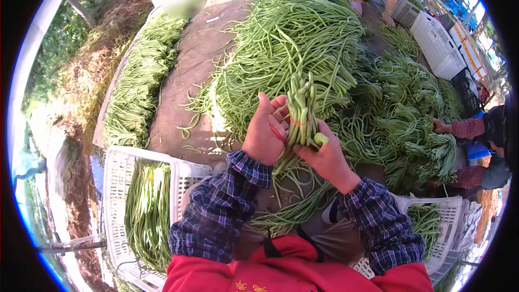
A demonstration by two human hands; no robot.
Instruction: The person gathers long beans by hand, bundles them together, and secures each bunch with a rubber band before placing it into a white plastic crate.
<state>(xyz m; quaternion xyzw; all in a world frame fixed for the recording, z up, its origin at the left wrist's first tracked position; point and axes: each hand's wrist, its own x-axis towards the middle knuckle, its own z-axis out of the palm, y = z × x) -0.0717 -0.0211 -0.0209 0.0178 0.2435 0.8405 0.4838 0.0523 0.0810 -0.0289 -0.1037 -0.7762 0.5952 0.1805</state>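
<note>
the bunch of long green beans [303, 105] is showing at the centre, pale knobbly ends fanning toward twelve o'clock, a reddish band [300, 123] circling its middle. the right hand [328, 158] is gripping its lower part, thumb and fingers closed; at the bunch's nine o'clock, the left hand [266, 131] is cupping half open, red strand [277, 133] across it, contact unclear.

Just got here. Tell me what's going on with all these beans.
The person's left hand and right hand are around an upright bunch of long green beans with a red band around it. A big loose pile lies just ahead on the ground. More beans sit in the white crate at left and the one at right. Other people are among the beans at the right.
</note>
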